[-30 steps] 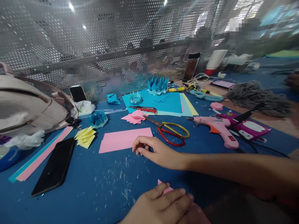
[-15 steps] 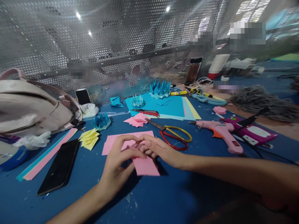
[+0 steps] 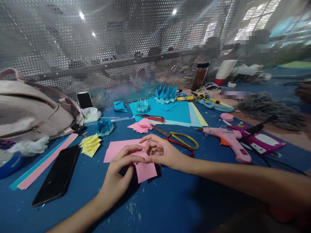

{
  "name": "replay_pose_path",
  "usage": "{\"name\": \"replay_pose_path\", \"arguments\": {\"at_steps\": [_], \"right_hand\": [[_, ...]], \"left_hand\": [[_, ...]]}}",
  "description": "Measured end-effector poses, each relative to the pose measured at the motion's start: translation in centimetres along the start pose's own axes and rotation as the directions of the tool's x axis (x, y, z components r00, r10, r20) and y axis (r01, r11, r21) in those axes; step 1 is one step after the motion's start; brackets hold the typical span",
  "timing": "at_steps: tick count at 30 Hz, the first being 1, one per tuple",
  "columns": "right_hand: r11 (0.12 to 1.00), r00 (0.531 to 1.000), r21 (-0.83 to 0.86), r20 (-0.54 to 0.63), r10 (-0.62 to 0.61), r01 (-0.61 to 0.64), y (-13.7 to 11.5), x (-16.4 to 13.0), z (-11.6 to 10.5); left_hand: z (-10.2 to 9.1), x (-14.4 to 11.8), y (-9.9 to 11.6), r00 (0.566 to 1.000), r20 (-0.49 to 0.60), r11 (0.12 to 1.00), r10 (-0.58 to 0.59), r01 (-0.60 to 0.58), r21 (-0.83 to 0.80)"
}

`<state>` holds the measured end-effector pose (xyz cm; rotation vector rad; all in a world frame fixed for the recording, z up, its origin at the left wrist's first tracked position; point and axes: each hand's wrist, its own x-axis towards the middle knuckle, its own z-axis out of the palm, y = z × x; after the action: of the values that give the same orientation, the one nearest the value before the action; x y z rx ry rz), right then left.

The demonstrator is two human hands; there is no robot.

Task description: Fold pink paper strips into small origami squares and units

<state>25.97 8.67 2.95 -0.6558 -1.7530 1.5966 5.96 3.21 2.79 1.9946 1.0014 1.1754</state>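
A small pink piece of paper (image 3: 146, 172) is held between both hands, its lower part hanging toward me. My left hand (image 3: 122, 168) pinches it from the left, thumb below and fingers above. From the right, my right hand (image 3: 165, 152) grips its upper edge with curled fingers, which partly hide the fold there. Larger pink sheets (image 3: 112, 150) lie flat on the table just behind my hands. Scissors (image 3: 175, 137) with red and yellow handles rest beyond my right hand, close to a pile of folded pink pieces (image 3: 142, 125).
Yellow folded pieces (image 3: 90, 144), a black phone (image 3: 57, 176) and paper strips (image 3: 48, 158) lie left. A pink glue gun (image 3: 228, 137) with a cable is right. Behind are a red cutter (image 3: 155, 119), blue paper (image 3: 167, 113) and a blue folded crown (image 3: 166, 94). A bag (image 3: 31, 106) stands left.
The pink paper has turned and shifted slightly left with my hands. My right hand's fingers have lifted and moved along its upper edge. The view has shifted a little.
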Motion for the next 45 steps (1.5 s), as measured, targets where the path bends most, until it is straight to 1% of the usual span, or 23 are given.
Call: {"name": "replay_pose_path", "arguments": {"at_steps": [3, 5, 8, 10, 12, 14, 16, 18, 21, 23, 25, 27, 29, 30, 32, 33, 34, 36, 38, 39, 41, 43, 45], "right_hand": [[1.000, 1.000, -0.017, -0.024, 0.002, -0.002, 0.2, 0.2, -0.1], [1.000, 1.000, -0.020, -0.028, 0.009, -0.010, 0.4, 0.2, -0.2], [0.998, 0.999, -0.058, -0.048, 0.010, -0.013, 0.5, 0.2, -0.1], [0.994, 0.997, -0.109, -0.071, -0.018, 0.010, 0.4, 0.1, -0.2], [0.980, 0.992, -0.191, -0.104, -0.078, 0.057, 0.3, 0.2, -0.3], [0.957, 0.978, -0.276, -0.151, -0.140, 0.095, 0.1, 0.2, -0.5], [0.941, 0.963, -0.323, -0.203, -0.176, 0.103, 0.1, 0.3, -0.7], [0.937, 0.952, -0.332, -0.237, -0.194, 0.108, 0.0, 0.4, -0.9], [0.934, 0.936, -0.333, -0.271, -0.223, 0.127, 0.0, 0.4, -1.0], [0.933, 0.917, -0.331, -0.310, -0.249, 0.141, 0.0, 0.4, -1.0], [0.931, 0.898, -0.327, -0.341, -0.277, 0.162, 0.0, 0.4, -1.0], [0.926, 0.885, -0.322, -0.348, -0.311, 0.199, 0.0, 0.4, -1.0], [0.917, 0.879, -0.314, -0.327, -0.348, 0.246, -0.1, 0.4, -0.9], [0.913, 0.882, -0.308, -0.302, -0.361, 0.268, -0.1, 0.4, -0.9], [0.906, 0.893, -0.297, -0.245, -0.377, 0.301, -0.2, 0.2, -0.9], [0.906, 0.901, -0.294, -0.219, -0.376, 0.306, -0.2, 0.1, -0.8], [0.908, 0.911, -0.293, -0.195, -0.365, 0.301, -0.3, 0.0, -0.8], [0.914, 0.936, -0.303, -0.143, -0.323, 0.269, -0.4, -0.3, -0.7], [0.924, 0.966, -0.305, -0.048, -0.255, 0.228, -0.5, -0.4, -0.4], [0.931, 0.976, -0.297, 0.006, -0.218, 0.210, -0.6, -0.5, -0.2], [0.949, 0.986, -0.269, 0.078, -0.149, 0.164, -0.7, -0.6, 0.2], [0.967, 0.992, -0.230, 0.091, -0.090, 0.108, -0.7, -0.7, 0.5], [0.979, 0.995, -0.186, 0.074, -0.068, 0.081, -0.8, -0.7, 0.6]], "left_hand": [[-0.1, 0.0, 0.0, 0.998, -0.027, 0.998, -0.054, 0.053, -0.042], [0.0, 0.1, -0.1, 0.992, -0.064, 0.991, -0.113, 0.107, -0.086], [0.3, 0.2, -0.3, 0.969, -0.119, 0.962, -0.218, 0.192, -0.195], [0.2, 0.2, -0.6, 0.957, -0.148, 0.948, -0.249, 0.209, -0.241], [-0.1, 0.3, -0.8, 0.950, -0.207, 0.957, -0.236, 0.191, -0.217], [-0.5, 0.3, -0.9, 0.939, -0.290, 0.977, -0.186, 0.144, -0.160], [-0.9, 0.2, -1.0, 0.928, -0.343, 0.986, -0.147, 0.109, -0.126], [-1.2, 0.0, -1.1, 0.926, -0.348, 0.986, -0.149, 0.112, -0.126], [-1.2, -0.4, -1.2, 0.913, -0.350, 0.976, -0.208, 0.169, -0.140], [-1.3, -0.4, -1.2, 0.898, -0.344, 0.954, -0.276, 0.212, -0.211], [-1.4, -0.3, -1.2, 0.884, -0.316, 0.916, -0.343, 0.241, -0.321], [-1.8, 0.1, -1.0, 0.875, -0.310, 0.886, -0.372, 0.235, -0.399], [-2.3, 0.5, -0.6, 0.872, -0.349, 0.893, -0.343, 0.188, -0.408], [-2.6, 0.6, -0.4, 0.877, -0.371, 0.911, -0.305, 0.155, -0.383], [-3.0, 0.8, 0.1, 0.914, -0.371, 0.962, -0.163, 0.063, -0.266], [-3.1, 0.7, 0.3, 0.940, -0.334, 0.982, -0.073, 0.010, -0.188], [-3.1, 0.6, 0.5, 0.962, -0.273, 0.992, 0.011, -0.044, -0.115], [-3.1, 0.3, 0.7, 0.985, -0.119, 0.991, 0.123, -0.127, -0.033], [-2.8, 0.0, 0.7, 0.987, -0.004, 0.985, 0.163, -0.163, -0.048], [-2.7, -0.2, 0.6, 0.985, 0.026, 0.983, 0.173, -0.171, -0.070], [-2.5, -0.3, 0.5, 0.982, 0.044, 0.979, 0.186, -0.181, -0.097], [-2.4, -0.3, 0.5, 0.983, 0.044, 0.981, 0.179, -0.175, -0.088], [-2.4, -0.3, 0.7, 0.990, 0.042, 0.989, 0.136, -0.133, -0.057]]}}
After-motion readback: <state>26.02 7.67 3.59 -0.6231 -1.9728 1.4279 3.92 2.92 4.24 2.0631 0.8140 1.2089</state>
